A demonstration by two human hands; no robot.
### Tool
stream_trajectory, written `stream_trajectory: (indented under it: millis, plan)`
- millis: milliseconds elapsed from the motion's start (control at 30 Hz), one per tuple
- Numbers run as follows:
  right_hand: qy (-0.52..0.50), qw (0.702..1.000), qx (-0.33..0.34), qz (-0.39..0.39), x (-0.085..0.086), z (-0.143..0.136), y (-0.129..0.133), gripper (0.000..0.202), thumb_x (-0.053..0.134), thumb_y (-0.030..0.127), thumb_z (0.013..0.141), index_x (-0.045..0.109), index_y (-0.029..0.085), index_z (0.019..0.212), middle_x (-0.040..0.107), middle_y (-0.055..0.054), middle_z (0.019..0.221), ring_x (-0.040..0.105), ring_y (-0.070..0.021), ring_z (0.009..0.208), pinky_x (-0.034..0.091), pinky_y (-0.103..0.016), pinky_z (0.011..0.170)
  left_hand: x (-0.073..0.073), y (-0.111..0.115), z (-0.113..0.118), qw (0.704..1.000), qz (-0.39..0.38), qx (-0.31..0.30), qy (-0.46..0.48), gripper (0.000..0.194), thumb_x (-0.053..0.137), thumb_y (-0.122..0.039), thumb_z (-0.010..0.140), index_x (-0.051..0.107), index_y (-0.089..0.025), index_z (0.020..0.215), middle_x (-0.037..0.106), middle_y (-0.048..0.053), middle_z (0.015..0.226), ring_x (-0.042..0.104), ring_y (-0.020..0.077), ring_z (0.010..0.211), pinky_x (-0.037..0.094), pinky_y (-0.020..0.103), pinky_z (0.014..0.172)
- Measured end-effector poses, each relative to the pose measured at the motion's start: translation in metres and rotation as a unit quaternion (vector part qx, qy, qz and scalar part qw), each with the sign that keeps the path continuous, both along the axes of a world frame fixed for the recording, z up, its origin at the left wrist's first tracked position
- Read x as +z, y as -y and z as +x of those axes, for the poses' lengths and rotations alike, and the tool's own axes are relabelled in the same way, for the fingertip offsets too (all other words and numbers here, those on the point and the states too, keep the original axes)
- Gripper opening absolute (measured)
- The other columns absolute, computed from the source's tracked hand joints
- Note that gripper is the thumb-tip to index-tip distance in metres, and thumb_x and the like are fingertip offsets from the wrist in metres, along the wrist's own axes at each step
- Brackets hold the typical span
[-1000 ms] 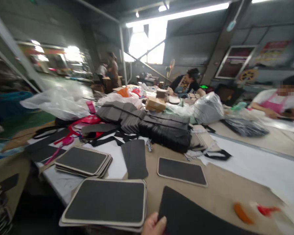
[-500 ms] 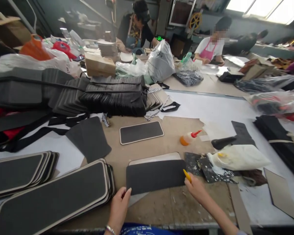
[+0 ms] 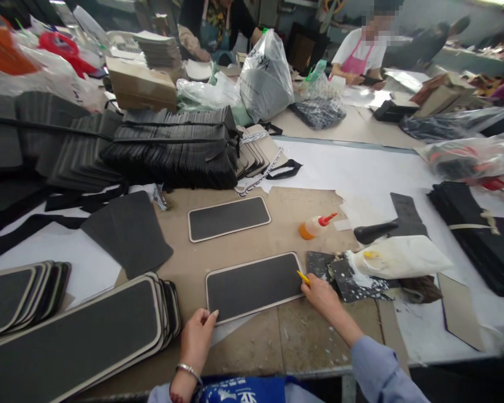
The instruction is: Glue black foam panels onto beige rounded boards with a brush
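Observation:
A black rectangular pad (image 3: pixel 254 285) lies flat on a beige backing board on the brown work surface right in front of me. My left hand (image 3: pixel 198 336) presses its fingertips on the pad's near left corner. My right hand (image 3: pixel 323 295) rests at the pad's right edge and holds a small yellow tool (image 3: pixel 303 276). A second finished black pad with a beige rim (image 3: pixel 229 217) lies farther back. An orange glue bottle with a red tip (image 3: pixel 317 226) lies on its side to the right.
Stacks of rimmed black pads (image 3: pixel 73 336) sit at my near left. Loose black sheets (image 3: pixel 128 232) and tall black bundles (image 3: pixel 172 148) fill the left and back. A glue-smeared white bag (image 3: pixel 399 256) lies at the right. Two other people (image 3: pixel 357 53) work at the table's far end.
The black sheet I held has come down flat onto the beige board. The view tilted down and turned right from the far room to the table in front of me.

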State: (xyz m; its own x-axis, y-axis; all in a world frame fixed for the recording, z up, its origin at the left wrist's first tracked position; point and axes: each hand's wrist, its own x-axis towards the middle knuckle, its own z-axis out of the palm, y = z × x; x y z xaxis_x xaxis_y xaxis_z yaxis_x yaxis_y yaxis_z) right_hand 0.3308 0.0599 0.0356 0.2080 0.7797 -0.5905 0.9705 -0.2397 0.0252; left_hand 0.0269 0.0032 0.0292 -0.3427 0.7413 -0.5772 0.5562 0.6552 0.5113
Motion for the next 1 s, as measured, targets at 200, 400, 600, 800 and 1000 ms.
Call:
stream_trajectory:
  millis: [200, 400, 600, 800, 1000]
  plan:
    - [-0.005, 1.000, -0.003, -0.009, -0.005, 0.002, -0.001, 0.020, 0.037, 0.025, 0.082, 0.054, 0.018, 0.091, 0.066, -0.011, 0.085, 0.063, -0.0221, 0.078, 0.038, -0.027, 0.061, -0.005, 0.002, 0.001, 1.000, -0.013, 0.001, 0.004, 0.038, 0.039, -0.059, 0.058, 0.039, -0.022, 0.048, 0.039, -0.003, 0.044, 0.040, 0.0153, 0.050, 0.029, 0.028, 0.054]
    - [-0.006, 1.000, -0.008, -0.026, -0.007, 0.002, -0.003, 0.020, 0.038, 0.025, 0.082, 0.053, 0.017, 0.092, 0.066, -0.012, 0.085, 0.063, -0.0218, 0.078, 0.038, -0.027, 0.061, -0.010, 0.002, -0.001, 1.000, -0.012, 0.018, 0.016, 0.038, 0.043, -0.058, 0.059, 0.040, -0.022, 0.047, 0.039, -0.004, 0.043, 0.039, 0.0142, 0.049, 0.029, 0.027, 0.053]
    - [0.003, 0.999, 0.008, -0.042, -0.006, 0.001, -0.004, 0.021, 0.035, 0.027, 0.083, 0.052, 0.017, 0.092, 0.066, -0.013, 0.084, 0.063, -0.0239, 0.077, 0.038, -0.029, 0.060, -0.010, 0.001, 0.001, 0.999, 0.022, 0.037, 0.008, 0.032, 0.049, -0.048, 0.059, 0.039, -0.021, 0.045, 0.039, -0.005, 0.043, 0.038, 0.0124, 0.048, 0.030, 0.026, 0.052]
    - [0.013, 0.998, 0.028, -0.056, -0.007, 0.000, -0.005, 0.023, 0.033, 0.026, 0.082, 0.051, 0.017, 0.093, 0.066, -0.014, 0.084, 0.063, -0.0248, 0.078, 0.039, -0.030, 0.062, -0.007, -0.001, 0.000, 0.999, 0.027, 0.047, 0.001, 0.029, 0.052, -0.039, 0.061, 0.038, -0.021, 0.044, 0.040, -0.005, 0.043, 0.040, 0.0116, 0.048, 0.030, 0.024, 0.053]
    - [0.029, 0.998, 0.027, -0.046, -0.007, -0.002, -0.003, 0.024, 0.035, 0.028, 0.083, 0.052, 0.016, 0.095, 0.065, -0.014, 0.086, 0.063, -0.0243, 0.079, 0.040, -0.030, 0.063, -0.009, 0.000, -0.003, 0.999, 0.017, 0.028, 0.002, 0.029, 0.054, -0.037, 0.064, 0.042, -0.020, 0.044, 0.045, -0.005, 0.043, 0.043, 0.0119, 0.047, 0.030, 0.024, 0.051]
